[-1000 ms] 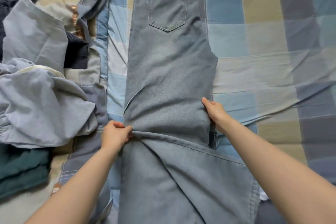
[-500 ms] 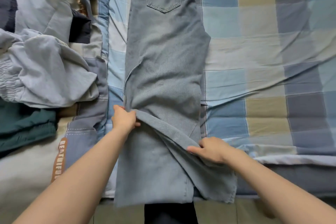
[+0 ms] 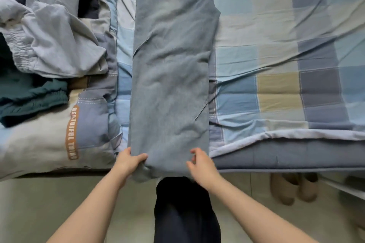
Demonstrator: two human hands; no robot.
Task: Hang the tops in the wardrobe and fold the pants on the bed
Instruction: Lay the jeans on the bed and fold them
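We see the jeans (image 3: 169, 77) lying lengthwise down the middle of the bed (image 3: 276, 55), one back pocket showing at the far end and the near end hanging just over the bed's edge. Our left hand (image 3: 128, 161) grips the near left corner of the jeans, thumb on top of the fabric and fingers curled under it. Our right hand (image 3: 200, 164) sits at the near right corner, fingers curled and touching the denim, though we cannot tell whether it pinches the cloth. To the left lies a heap of clothes (image 3: 51, 45), pale grey and dark teal pieces among them, on a quilt (image 3: 39, 144) carrying an orange strip with white letters (we read "BEAUTIFUL", then a word starting "T" that blurs). Slippers (image 3: 292, 189) stand on the floor under the bed's right side.
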